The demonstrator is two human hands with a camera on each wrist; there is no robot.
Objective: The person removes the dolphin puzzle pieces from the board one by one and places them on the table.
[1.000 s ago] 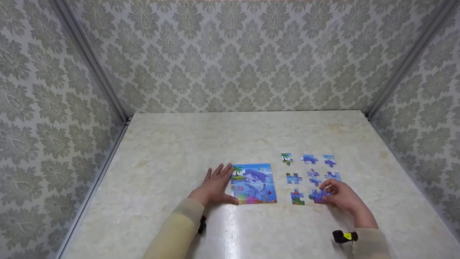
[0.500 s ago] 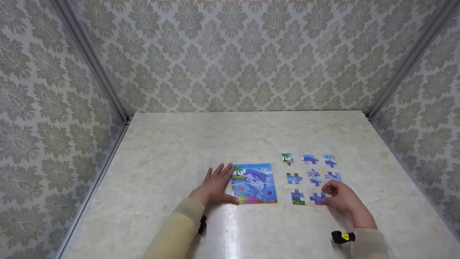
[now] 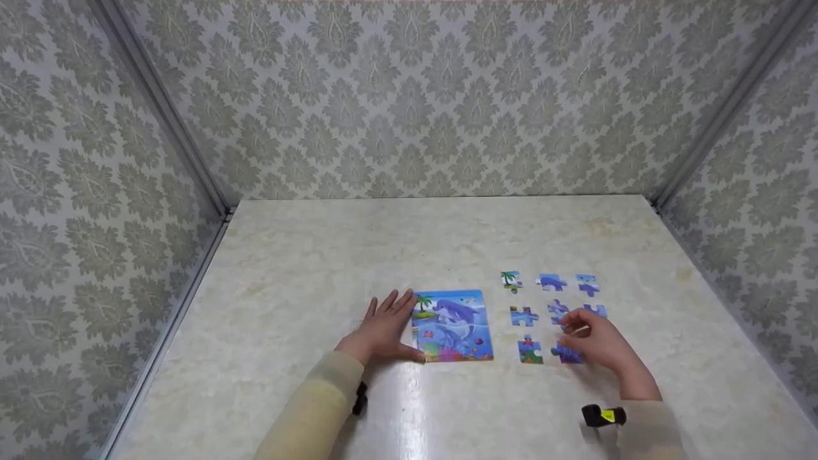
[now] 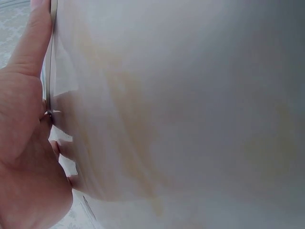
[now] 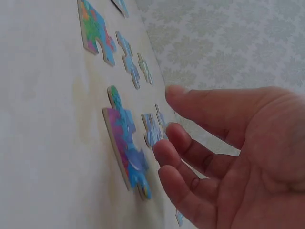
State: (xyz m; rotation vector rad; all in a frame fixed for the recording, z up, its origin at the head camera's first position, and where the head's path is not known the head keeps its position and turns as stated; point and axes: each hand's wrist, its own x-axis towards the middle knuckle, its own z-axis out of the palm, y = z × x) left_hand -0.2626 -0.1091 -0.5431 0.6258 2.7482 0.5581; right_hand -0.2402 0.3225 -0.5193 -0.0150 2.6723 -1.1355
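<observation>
A picture board point(image 3: 452, 326) showing two dolphins lies flat at the middle of the table. My left hand point(image 3: 381, 329) rests at its left side, fingers spread along the edge and thumb at the near corner; in the left wrist view the palm point(image 4: 28, 133) stands beside the board's thin edge. Jigsaw pieces lie apart in three rows to the right of the board. Over the purple and blue jigsaw piece point(image 5: 124, 148) in the near row hovers my right hand point(image 3: 597, 342), fingers loosely bent, nothing between thumb and fingertips. Its fingers partly cover the middle-row piece behind.
A palm-tree piece point(image 3: 510, 280) is at the far left of the rows, a dolphin piece point(image 3: 551, 282) beside it. The red and green piece point(image 3: 530, 352) sits at the near left. Patterned walls point(image 3: 409, 96) enclose the table point(image 3: 287, 255) at the back and sides.
My right hand has let go of the purple and blue piece, lifting off it and moving slightly left and away from me. The left hand and the board have not moved.
</observation>
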